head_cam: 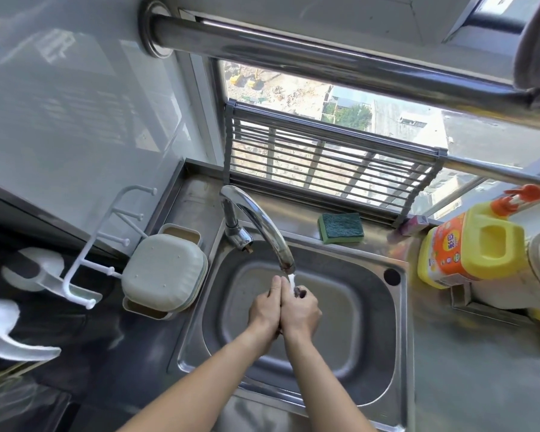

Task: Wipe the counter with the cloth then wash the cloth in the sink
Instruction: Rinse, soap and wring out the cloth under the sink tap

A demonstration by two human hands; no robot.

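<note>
Over the steel sink, my left hand and my right hand are pressed together around a small dark cloth. Only a bit of the cloth shows above my right fingers; the rest is hidden between the palms. A thin stream of water runs from the chrome faucet onto the cloth and fingertips. My left fingers point up towards the spout, and my right fingers curl round the cloth.
A green-and-yellow sponge lies on the ledge behind the sink. A yellow detergent jug stands on the right counter. Stacked pale containers sit left of the sink, beside a white hook rack. A roll-up drying rack leans against the window.
</note>
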